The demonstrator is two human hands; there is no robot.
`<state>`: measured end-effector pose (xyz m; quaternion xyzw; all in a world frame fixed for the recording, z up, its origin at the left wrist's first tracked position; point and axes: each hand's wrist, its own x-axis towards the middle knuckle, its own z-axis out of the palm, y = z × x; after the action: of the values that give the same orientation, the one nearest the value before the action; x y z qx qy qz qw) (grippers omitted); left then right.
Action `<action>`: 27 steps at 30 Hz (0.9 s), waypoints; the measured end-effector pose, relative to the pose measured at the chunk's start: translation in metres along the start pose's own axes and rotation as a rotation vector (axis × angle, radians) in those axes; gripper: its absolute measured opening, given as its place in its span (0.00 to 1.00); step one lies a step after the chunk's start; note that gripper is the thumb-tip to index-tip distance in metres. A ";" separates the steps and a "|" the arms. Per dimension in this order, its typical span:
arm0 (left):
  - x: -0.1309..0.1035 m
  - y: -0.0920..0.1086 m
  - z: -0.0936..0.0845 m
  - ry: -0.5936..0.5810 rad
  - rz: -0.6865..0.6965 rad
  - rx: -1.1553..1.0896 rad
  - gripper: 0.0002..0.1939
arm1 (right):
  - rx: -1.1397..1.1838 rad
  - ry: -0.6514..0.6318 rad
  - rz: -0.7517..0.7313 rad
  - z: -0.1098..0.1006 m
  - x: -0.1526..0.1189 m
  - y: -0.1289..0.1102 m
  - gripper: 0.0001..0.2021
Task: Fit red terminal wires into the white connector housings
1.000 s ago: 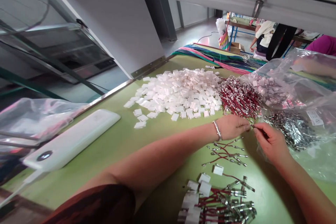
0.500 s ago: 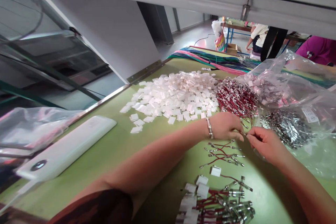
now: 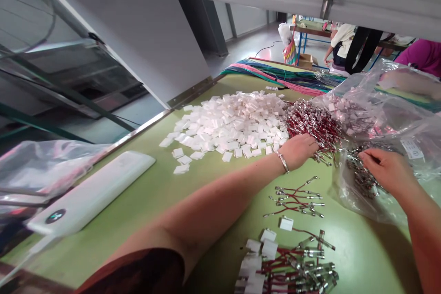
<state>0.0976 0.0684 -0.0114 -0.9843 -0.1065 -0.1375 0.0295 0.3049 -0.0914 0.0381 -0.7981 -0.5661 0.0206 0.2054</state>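
Observation:
My left hand (image 3: 299,150), a bracelet at its wrist, reaches to the near edge of a heap of short red wires with metal terminals (image 3: 310,121). Its fingers are bent together and their tips are lost against the wires. Over a clear plastic bag (image 3: 347,200), my right hand (image 3: 389,167) is closed in a pinch beside a pile of small metal parts (image 3: 361,179). What it pinches cannot be made out. Below the hands lies a small group of red wires (image 3: 296,200). Nearer still are red leads with white housings (image 3: 268,248) and metal-capped glass tubes at their ends.
A large pile of white plastic housings (image 3: 230,124) covers the table's middle. A white power bank-like device (image 3: 93,193) with a cable lies left. Bundled coloured wires (image 3: 275,76) run along the far edge. A lamp bar (image 3: 241,0) hangs above. Other people sit beyond.
My hands were together above the small wire group and have parted. The left moved up to the red wire heap, the right moved right to the metal parts.

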 end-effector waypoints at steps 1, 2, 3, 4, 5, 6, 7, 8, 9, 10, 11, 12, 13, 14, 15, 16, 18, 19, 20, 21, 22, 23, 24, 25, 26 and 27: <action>0.000 -0.001 0.001 0.018 0.011 -0.021 0.09 | -0.063 -0.028 0.012 0.000 0.001 0.001 0.14; 0.000 -0.002 0.002 0.044 0.016 -0.048 0.09 | -0.127 -0.067 0.028 -0.001 0.001 0.001 0.15; 0.000 -0.002 0.003 0.080 0.014 -0.086 0.08 | -0.185 -0.108 0.043 -0.001 0.001 0.000 0.16; -0.001 -0.002 0.003 0.125 0.008 -0.136 0.07 | -0.227 -0.143 0.050 -0.001 0.001 -0.002 0.16; -0.001 -0.002 0.004 0.181 0.000 -0.203 0.06 | -0.261 -0.183 0.058 -0.001 0.001 -0.004 0.16; -0.002 -0.002 0.003 0.249 -0.015 -0.285 0.05 | -0.289 -0.222 0.068 -0.002 0.002 -0.005 0.15; -0.002 -0.002 0.002 0.324 -0.041 -0.380 0.04 | -0.311 -0.259 0.078 -0.003 0.002 -0.006 0.15; -0.002 -0.002 0.001 0.397 -0.086 -0.489 0.04 | -0.328 -0.294 0.083 -0.003 0.002 -0.007 0.15; -0.002 -0.002 0.000 0.459 -0.153 -0.608 0.04 | -0.342 -0.328 0.085 -0.004 0.002 -0.006 0.14; -0.002 -0.003 -0.002 0.503 -0.239 -0.737 0.03 | -0.354 -0.362 0.083 -0.005 0.002 -0.006 0.14; -0.002 -0.004 -0.004 0.522 -0.332 -0.869 0.03 | -0.364 -0.397 0.076 -0.005 0.002 -0.005 0.13; -0.002 -0.006 -0.007 0.525 -0.420 -1.003 0.04 | -0.374 -0.434 0.065 -0.005 0.001 -0.005 0.13; -0.002 -0.008 -0.009 0.523 -0.494 -1.136 0.05 | -0.385 -0.467 0.057 -0.004 0.000 -0.004 0.12; -0.002 -0.010 -0.011 0.532 -0.548 -1.262 0.07 | -0.402 -0.488 0.055 -0.002 -0.001 -0.004 0.11; -0.001 -0.013 -0.014 0.553 -0.582 -1.374 0.08 | -0.423 -0.495 0.057 0.001 -0.002 -0.004 0.10; -0.001 -0.016 -0.016 0.583 -0.602 -1.471 0.09 | -0.443 -0.490 0.055 0.005 -0.002 -0.003 0.10; -0.001 -0.021 -0.018 0.653 -0.635 -1.618 0.11 | -0.473 -0.455 0.023 0.011 -0.003 -0.001 0.09; -0.002 -0.023 -0.019 0.672 -0.658 -1.666 0.12 | -0.473 -0.431 -0.006 0.014 -0.003 0.001 0.10; -0.002 -0.024 -0.019 0.674 -0.688 -1.700 0.13 | -0.467 -0.406 -0.035 0.016 -0.002 0.003 0.10; -0.001 -0.024 -0.019 0.658 -0.723 -1.725 0.13 | -0.461 -0.378 -0.050 0.017 -0.002 0.005 0.11; -0.001 -0.023 -0.019 0.624 -0.759 -1.742 0.12 | -0.463 -0.345 -0.043 0.017 -0.001 0.007 0.11; -0.001 -0.022 -0.019 0.576 -0.791 -1.749 0.11 | -0.469 -0.303 -0.018 0.016 0.000 0.009 0.12; -0.001 -0.020 -0.019 0.521 -0.818 -1.749 0.10 | -0.471 -0.254 0.016 0.014 0.000 0.009 0.13; 0.000 -0.016 -0.020 0.463 -0.835 -1.742 0.09 | -0.457 -0.202 0.045 0.013 -0.001 0.009 0.13; 0.000 -0.013 -0.021 0.407 -0.840 -1.725 0.08 | -0.419 -0.152 0.060 0.011 -0.001 0.007 0.13; 0.000 -0.008 -0.023 0.356 -0.832 -1.697 0.08 | -0.355 -0.110 0.056 0.010 -0.003 0.004 0.13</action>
<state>0.0897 0.0745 0.0107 -0.5259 -0.3063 -0.3159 -0.7279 0.3046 -0.0920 0.0271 -0.8349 -0.5488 -0.0302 0.0295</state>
